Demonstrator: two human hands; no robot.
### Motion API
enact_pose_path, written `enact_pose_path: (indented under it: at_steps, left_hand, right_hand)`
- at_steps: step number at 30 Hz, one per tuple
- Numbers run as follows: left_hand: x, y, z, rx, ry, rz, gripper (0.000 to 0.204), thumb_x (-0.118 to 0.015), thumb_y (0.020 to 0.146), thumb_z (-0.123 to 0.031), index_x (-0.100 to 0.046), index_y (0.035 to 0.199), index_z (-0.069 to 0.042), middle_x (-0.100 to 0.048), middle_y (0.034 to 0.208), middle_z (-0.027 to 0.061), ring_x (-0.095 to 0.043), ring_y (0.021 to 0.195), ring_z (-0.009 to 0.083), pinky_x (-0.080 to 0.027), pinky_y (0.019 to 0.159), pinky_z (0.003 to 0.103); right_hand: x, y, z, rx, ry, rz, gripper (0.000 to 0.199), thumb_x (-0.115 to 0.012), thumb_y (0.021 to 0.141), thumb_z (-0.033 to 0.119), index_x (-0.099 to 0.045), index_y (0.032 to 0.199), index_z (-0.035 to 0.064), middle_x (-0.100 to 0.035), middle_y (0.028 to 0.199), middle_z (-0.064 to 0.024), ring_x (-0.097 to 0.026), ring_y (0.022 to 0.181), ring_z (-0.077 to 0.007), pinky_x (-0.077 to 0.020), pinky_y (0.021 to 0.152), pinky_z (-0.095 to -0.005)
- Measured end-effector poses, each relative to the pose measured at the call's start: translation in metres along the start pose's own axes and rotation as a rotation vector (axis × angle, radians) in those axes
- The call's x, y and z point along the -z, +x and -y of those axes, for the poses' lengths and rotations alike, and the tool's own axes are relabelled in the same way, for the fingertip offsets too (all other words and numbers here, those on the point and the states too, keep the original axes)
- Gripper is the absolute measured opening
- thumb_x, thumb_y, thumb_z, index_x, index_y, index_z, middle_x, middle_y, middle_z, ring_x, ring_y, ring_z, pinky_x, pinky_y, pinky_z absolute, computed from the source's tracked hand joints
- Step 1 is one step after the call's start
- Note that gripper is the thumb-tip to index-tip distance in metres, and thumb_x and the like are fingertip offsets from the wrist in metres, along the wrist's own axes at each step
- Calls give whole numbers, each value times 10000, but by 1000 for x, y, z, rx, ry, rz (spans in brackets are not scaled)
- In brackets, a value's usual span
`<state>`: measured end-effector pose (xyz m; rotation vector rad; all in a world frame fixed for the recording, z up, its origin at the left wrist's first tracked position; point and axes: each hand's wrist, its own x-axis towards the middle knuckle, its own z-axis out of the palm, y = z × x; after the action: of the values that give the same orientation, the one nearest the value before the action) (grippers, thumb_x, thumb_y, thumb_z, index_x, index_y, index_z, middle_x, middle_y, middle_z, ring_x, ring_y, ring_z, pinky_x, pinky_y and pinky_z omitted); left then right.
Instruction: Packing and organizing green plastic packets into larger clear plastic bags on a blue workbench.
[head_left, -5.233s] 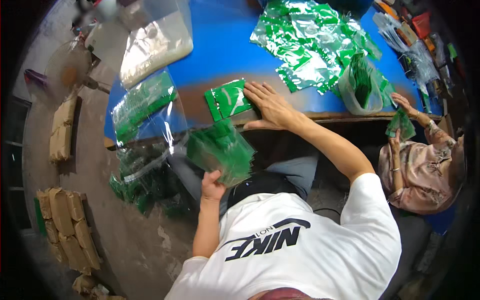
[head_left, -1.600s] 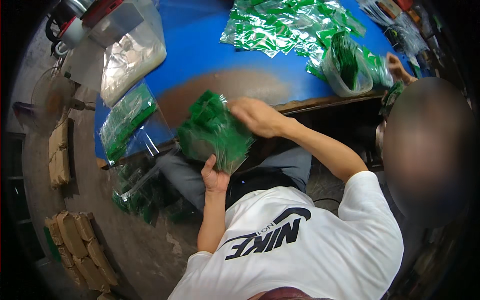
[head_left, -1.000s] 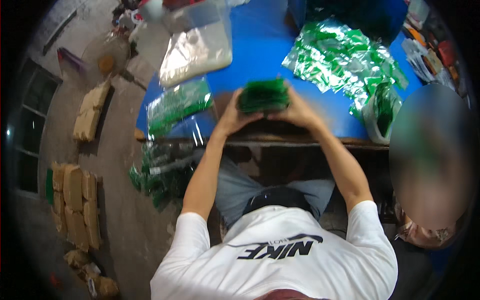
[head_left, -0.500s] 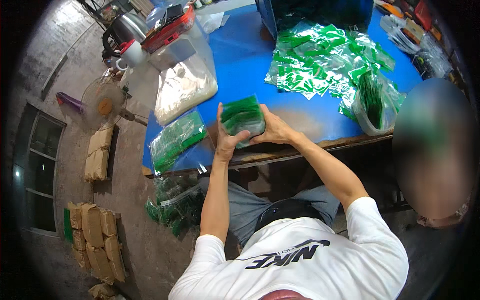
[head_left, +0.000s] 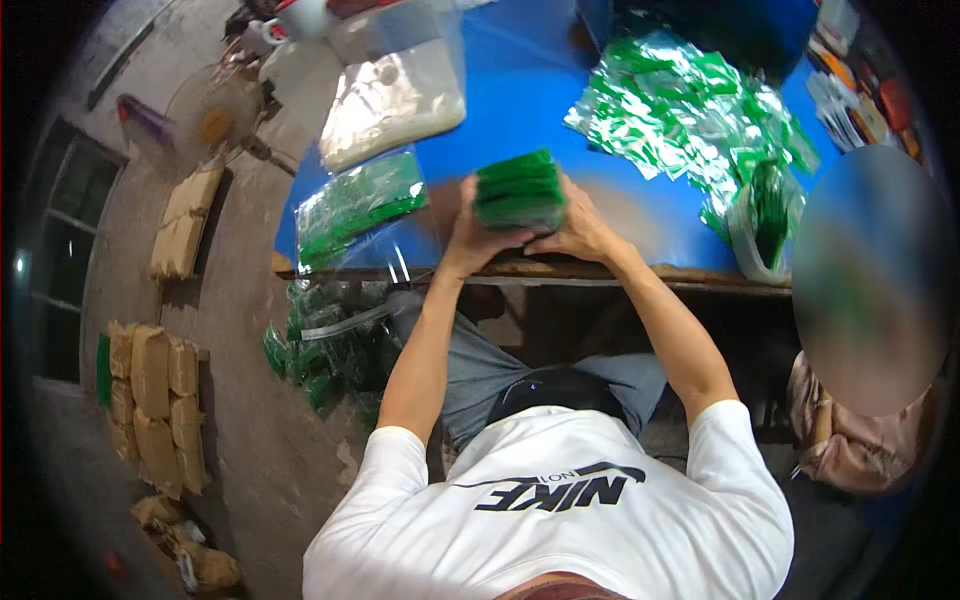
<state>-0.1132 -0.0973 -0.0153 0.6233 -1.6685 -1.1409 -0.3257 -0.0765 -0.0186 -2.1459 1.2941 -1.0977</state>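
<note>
A thick stack of green-and-clear plastic packets [head_left: 518, 192] is held between my two hands just over the near edge of the blue table. My left hand [head_left: 470, 232] grips its left side, and my right hand [head_left: 580, 225] wraps round its right side. Both hands are closed on it, with their fingers partly hidden behind the stack. To the left of my left hand lies a clear plastic bag of green packets [head_left: 362, 208], its clear end hanging over the table edge.
A loose heap of green packets [head_left: 690, 110] covers the far right of the table [head_left: 515, 70]. Beside it stands a clear bag of green packets [head_left: 770, 215]. A clear plastic bin [head_left: 395, 100] is at the left. Bagged packets [head_left: 340, 340] sit below the left corner. A person [head_left: 870, 300] is at right.
The stack and both hands have shifted slightly relative to the table, and the stack's top edge now faces me more squarely. My view has tilted and moved; both hands still grip the stack.
</note>
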Motion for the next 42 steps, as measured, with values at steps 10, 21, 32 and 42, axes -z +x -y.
enact_pose_path:
  at_steps: [10,21,32,42]
  left_hand:
    - [-4,-19,-5,-59,115,-22,900,-940,633,-260,-467,1360,-20,-573,1287,125,-519,1215,246,-409,1080,419]
    - [5,-73,2,393,-840,-17,726,-797,676,-2,-496,1335,-49,-617,1210,91,-616,1070,227,-513,934,380]
    - [12,-51,-20,286,-497,67,1247,-879,681,-404,-73,1587,-116,-348,1544,116,-382,1389,284,-364,1123,458]
    - [10,10,-12,214,-182,159,1315,-903,621,-40,-8,1582,-113,-369,1500,151,-404,1354,259,-356,1118,374]
  right_hand:
    - [0,-3,18,-82,168,150,954,-911,641,225,-388,1407,-1,-591,1285,-195,-577,1181,-344,-460,1018,-435]
    - [0,-51,38,-773,1136,399,1050,-424,772,884,-502,1311,-14,-624,1210,-265,-614,1120,-391,-500,941,-487]
    - [12,-55,71,-672,1612,101,681,-736,864,434,-470,1400,110,-583,1312,-137,-578,1197,-254,-468,1038,-401]
    - [9,-16,-4,-75,342,-166,1315,-917,640,113,26,1557,87,-434,1403,-170,-484,1278,-291,-396,1095,-399]
